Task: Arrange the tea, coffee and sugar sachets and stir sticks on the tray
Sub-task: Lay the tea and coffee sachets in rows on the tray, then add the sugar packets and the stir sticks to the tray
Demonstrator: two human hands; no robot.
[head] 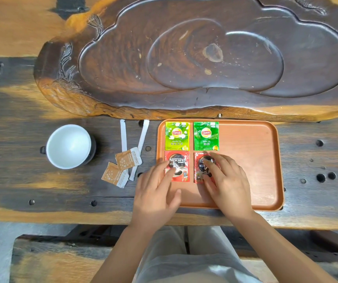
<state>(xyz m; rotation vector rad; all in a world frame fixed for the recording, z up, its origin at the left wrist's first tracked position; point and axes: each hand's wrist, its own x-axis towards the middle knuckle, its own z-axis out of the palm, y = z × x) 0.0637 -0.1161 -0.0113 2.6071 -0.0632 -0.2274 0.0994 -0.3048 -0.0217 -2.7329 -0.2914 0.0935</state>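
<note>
**Coffee sachets being squared up; sugar and sticks not yet on the tray**

Both hands rest flat on the orange tray. The left hand is open, fingers spread, its fingertips pressing the lower edge of the left coffee sachet. The right hand is also open and not gripping; its fingers lie over the right coffee sachet, hiding most of it. Just beyond the fingertips of each hand, the jasmine tea sachet and the green tea sachet sit side by side at the tray's far edge, so the four packets form a tidy block.

Outside the tray, to the left of the left hand, two sugar sachets lie overlapping on the wooden surface, partly on top of two stir sticks in white wrappers. A white cup stands further out on that side.

The likely risks from here: a sliding push on the slick coffee packets could nudge them up into the tea row and skew it. Lifting the sugar sachets carelessly may drag the sticks beneath them, and the thin sticks could roll or be hard to pinch off the surface. A wide sweep of the left hand might also knock the cup.
</note>
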